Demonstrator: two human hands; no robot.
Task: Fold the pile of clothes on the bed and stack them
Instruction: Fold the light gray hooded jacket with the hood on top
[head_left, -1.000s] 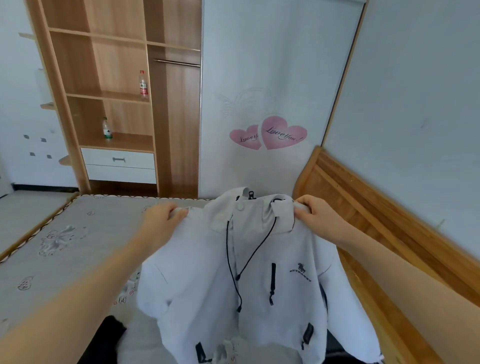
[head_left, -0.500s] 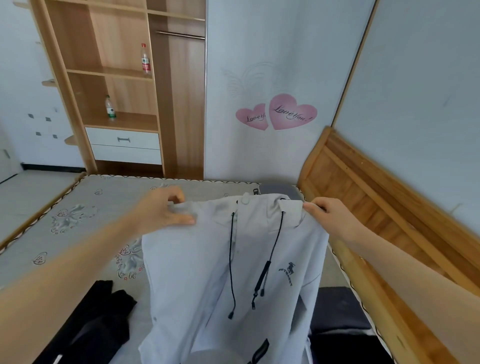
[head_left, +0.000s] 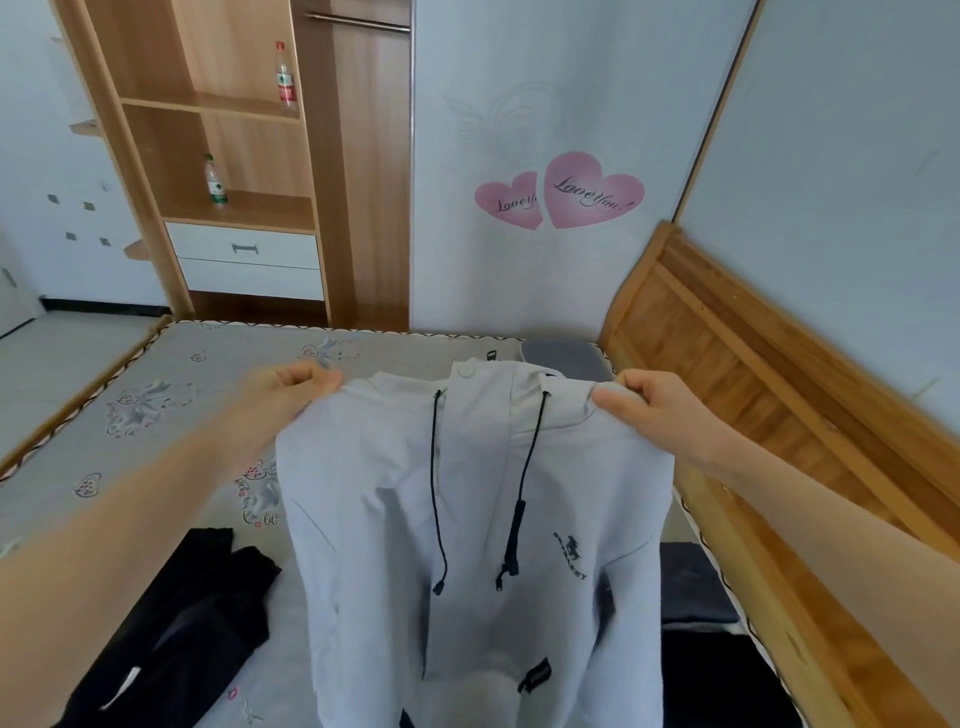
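A pale grey hooded jacket (head_left: 467, 545) with black drawstrings and a small horse logo hangs in the air in front of me, its front facing me. My left hand (head_left: 283, 397) grips its left shoulder and my right hand (head_left: 660, 410) pinches its right shoulder, both at the same height above the bed (head_left: 156, 395). A black garment (head_left: 192, 623) lies crumpled on the mattress at lower left. Dark grey and black clothes (head_left: 691, 587) lie at lower right, partly hidden behind the jacket.
A grey item (head_left: 566, 353) lies at the bed's far right corner. A wooden headboard (head_left: 753, 374) runs along the right side. Beyond the bed stands a wardrobe (head_left: 249, 156) with open shelves, two bottles and white drawers.
The view has tilted down, so more of the mattress shows. My left hand has shifted from a loose hold to a closed grip on the shoulder, and the jacket hangs straighter.
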